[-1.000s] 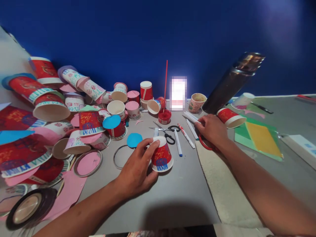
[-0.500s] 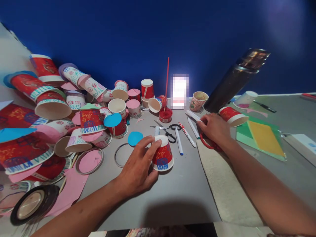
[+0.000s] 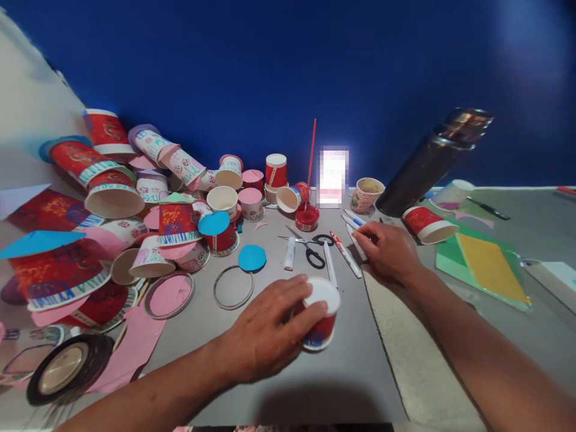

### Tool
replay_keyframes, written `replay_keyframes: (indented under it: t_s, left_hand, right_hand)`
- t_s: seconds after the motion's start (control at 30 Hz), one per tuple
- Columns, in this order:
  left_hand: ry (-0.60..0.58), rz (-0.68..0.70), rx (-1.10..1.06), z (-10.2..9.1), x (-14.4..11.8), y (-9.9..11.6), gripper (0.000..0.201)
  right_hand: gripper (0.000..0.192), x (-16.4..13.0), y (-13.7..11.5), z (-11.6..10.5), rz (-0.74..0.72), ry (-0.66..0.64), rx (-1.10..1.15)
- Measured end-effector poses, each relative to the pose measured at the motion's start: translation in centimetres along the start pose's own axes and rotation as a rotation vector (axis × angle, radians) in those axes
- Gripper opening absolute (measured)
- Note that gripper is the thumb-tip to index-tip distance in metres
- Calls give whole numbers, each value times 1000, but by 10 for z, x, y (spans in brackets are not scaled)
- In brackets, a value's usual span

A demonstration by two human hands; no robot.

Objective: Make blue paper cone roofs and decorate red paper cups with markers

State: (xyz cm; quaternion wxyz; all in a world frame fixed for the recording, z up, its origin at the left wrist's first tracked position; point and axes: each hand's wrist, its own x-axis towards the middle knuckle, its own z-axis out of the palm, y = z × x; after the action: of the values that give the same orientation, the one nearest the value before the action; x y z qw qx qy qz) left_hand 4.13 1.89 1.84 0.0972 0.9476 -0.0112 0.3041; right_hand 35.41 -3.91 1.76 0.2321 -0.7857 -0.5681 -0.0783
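My left hand (image 3: pixel 270 333) grips an upside-down red paper cup (image 3: pixel 320 315) with blue marks near its rim; the cup stands on the grey table (image 3: pixel 342 372) in front of me. My right hand (image 3: pixel 389 252) rests on the table to the right, fingers curled over a white marker (image 3: pixel 359 242) and covering a red ring-shaped thing. Two more white markers (image 3: pixel 344 252) and a pair of black-handled scissors (image 3: pixel 310 249) lie just left of that hand. A blue paper disc (image 3: pixel 252 258) and a wire ring (image 3: pixel 233 287) lie beyond my left hand.
A heap of decorated paper cups (image 3: pixel 112 201) fills the left side, with pink paper (image 3: pixel 135 345) and a tape roll (image 3: pixel 63 369) nearer. A dark metal flask (image 3: pixel 432 162), a red paint pot (image 3: pixel 307 217) with a stick, coloured sheets (image 3: pixel 488 261) and a cream mat (image 3: pixel 418 360) are to the right.
My left hand has drawn the red cup nearer to me and a little right. My right hand has slid down over the markers. The view has shifted slightly.
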Motion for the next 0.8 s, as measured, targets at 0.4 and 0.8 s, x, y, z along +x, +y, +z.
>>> replay_keyframes:
  t_s: [0.4, 0.8]
  left_hand:
    - [-68, -77, -59, -2, -2, -2, 73]
    - [-13, -435, -216, -1, 2, -8, 91]
  right_hand:
    - [37, 10, 6, -21, 271, -195, -120]
    - [37, 4, -6, -14, 139, -154, 307]
